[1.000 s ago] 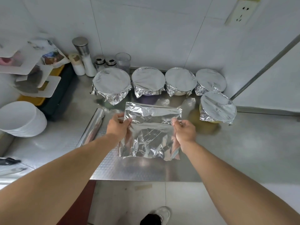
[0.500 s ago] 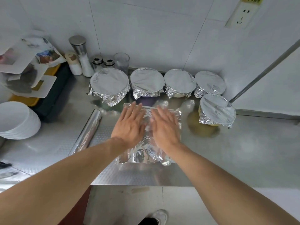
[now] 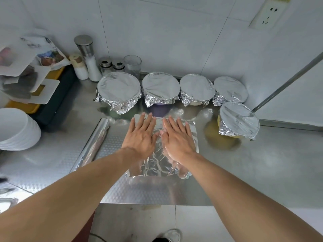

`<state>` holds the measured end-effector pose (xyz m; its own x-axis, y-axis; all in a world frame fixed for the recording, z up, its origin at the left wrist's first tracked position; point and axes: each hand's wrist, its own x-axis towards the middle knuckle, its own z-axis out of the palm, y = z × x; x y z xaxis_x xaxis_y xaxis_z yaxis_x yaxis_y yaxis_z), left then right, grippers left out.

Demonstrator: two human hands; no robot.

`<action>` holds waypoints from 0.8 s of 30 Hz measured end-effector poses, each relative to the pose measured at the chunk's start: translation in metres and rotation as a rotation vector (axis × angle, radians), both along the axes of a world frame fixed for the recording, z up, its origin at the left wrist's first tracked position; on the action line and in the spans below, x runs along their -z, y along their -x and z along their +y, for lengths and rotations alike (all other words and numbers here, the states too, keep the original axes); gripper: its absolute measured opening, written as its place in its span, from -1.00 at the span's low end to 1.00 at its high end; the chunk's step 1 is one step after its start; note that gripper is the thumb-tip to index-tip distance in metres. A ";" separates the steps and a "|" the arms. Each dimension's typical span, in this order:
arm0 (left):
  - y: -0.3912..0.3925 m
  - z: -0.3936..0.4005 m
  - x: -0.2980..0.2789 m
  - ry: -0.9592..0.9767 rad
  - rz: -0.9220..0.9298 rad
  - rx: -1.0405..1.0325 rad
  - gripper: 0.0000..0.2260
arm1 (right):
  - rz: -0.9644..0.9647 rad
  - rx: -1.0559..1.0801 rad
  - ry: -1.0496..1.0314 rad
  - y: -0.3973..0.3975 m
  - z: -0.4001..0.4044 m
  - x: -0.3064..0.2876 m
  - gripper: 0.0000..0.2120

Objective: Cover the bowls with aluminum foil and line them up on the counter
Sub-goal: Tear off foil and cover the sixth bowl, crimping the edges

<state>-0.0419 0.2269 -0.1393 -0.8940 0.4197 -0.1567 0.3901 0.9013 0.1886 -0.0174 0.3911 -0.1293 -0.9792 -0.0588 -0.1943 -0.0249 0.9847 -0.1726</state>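
Observation:
A crinkled sheet of aluminum foil lies flat on the steel counter. My left hand and my right hand press on it side by side, palms down, fingers straight. Several foil-covered bowls stand in a row along the back wall, from the largest bowl on the left to the smallest on the right. One more covered bowl, yellow underneath, sits in front of the row's right end. A foil roll lies left of the sheet.
A stack of white bowls sits at the left edge. Shakers, a grinder and a glass stand behind the row. A dark tray with white boards is at back left. The counter's front edge runs just below the sheet.
A second ago both hands held the foil sheet up by its sides. They have laid it on the counter and now press it flat with open palms.

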 end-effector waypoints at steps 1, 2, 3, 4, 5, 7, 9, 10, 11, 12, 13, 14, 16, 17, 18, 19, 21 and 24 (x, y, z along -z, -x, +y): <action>0.000 0.000 0.001 -0.022 -0.014 -0.009 -0.44 | -0.004 -0.003 -0.005 0.000 0.000 0.001 -0.46; 0.000 0.000 0.003 -0.036 -0.024 -0.018 -0.44 | -0.006 -0.007 -0.007 0.001 0.000 0.002 -0.46; 0.001 0.000 0.004 -0.043 -0.031 -0.026 -0.43 | -0.009 -0.010 -0.003 0.002 0.000 0.002 -0.46; 0.002 0.000 0.005 -0.048 -0.037 -0.031 -0.43 | -0.012 -0.013 0.003 0.003 0.000 0.002 -0.46; 0.002 0.001 0.005 -0.060 -0.034 -0.036 -0.43 | -0.010 -0.017 0.001 0.004 0.001 0.001 -0.46; -0.001 0.001 0.007 -0.126 0.045 -0.037 -0.44 | 0.023 -0.033 -0.021 0.003 0.001 -0.001 -0.46; -0.009 -0.001 0.007 -0.264 0.192 -0.012 -0.44 | 0.066 -0.038 -0.035 -0.004 -0.005 -0.005 -0.47; -0.013 -0.003 0.008 -0.328 0.247 0.017 -0.44 | 0.082 -0.031 -0.032 -0.009 -0.010 -0.005 -0.47; -0.016 -0.005 0.008 -0.373 0.272 0.045 -0.43 | 0.090 -0.020 -0.026 -0.015 -0.016 -0.005 -0.46; -0.019 -0.007 0.010 -0.389 0.259 0.067 -0.43 | 0.086 -0.004 -0.019 -0.021 -0.022 -0.003 -0.45; -0.021 -0.008 0.010 -0.382 0.220 0.079 -0.41 | 0.076 0.013 -0.012 -0.026 -0.026 -0.001 -0.41; -0.024 -0.008 0.011 -0.356 0.173 0.087 -0.40 | 0.061 0.028 -0.014 -0.030 -0.027 0.001 -0.36; -0.024 -0.008 0.013 -0.284 0.104 0.098 -0.36 | 0.046 0.028 -0.042 -0.033 -0.025 0.007 -0.31; -0.023 -0.007 0.013 -0.265 0.089 0.101 -0.35 | 0.051 0.019 -0.050 -0.033 -0.023 0.008 -0.32; -0.022 -0.006 0.014 -0.264 0.083 0.098 -0.35 | 0.062 0.014 -0.050 -0.033 -0.020 0.009 -0.33; -0.021 -0.006 0.015 -0.270 0.078 0.091 -0.35 | 0.076 0.011 -0.045 -0.033 -0.019 0.009 -0.35; -0.021 -0.006 0.016 -0.268 0.061 0.093 -0.36 | 0.090 0.003 -0.040 -0.034 -0.017 0.009 -0.36; -0.020 -0.008 0.017 -0.235 0.048 0.102 -0.37 | 0.110 -0.015 -0.044 -0.039 -0.013 0.010 -0.36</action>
<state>-0.0219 0.2187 -0.1563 -0.8494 0.5277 -0.0026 0.4901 0.7907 0.3669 0.0218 0.3784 -0.1390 -0.9938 -0.0673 -0.0889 -0.0559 0.9906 -0.1249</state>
